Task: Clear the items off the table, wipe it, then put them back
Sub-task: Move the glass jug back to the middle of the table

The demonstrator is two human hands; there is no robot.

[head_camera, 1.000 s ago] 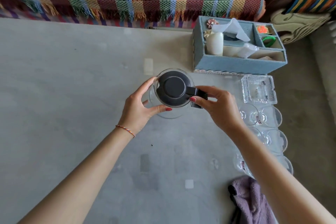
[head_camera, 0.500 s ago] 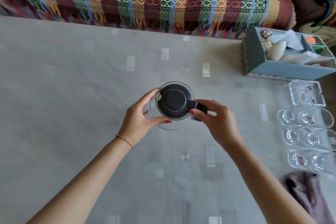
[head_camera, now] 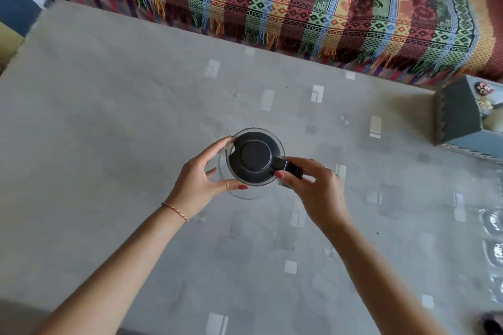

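Note:
A clear glass jug with a black lid is at the middle of the grey table, seen from above. My left hand cups the jug's left glass wall, thumb under the front edge. My right hand grips its black handle on the right side. I cannot tell whether the jug's base touches the table. A blue organiser box stands at the far right edge. Several clear drinking glasses show partly at the right border.
A sofa with a striped woven throw runs along the table's far side. A dark corner of a cloth shows at the bottom right. The table's left end lies near a blue and yellow surface.
The view has swung left, so the organiser box, glasses and cloth slid to the right border. Both hands keep the same hold on the jug, carried leftward over the table.

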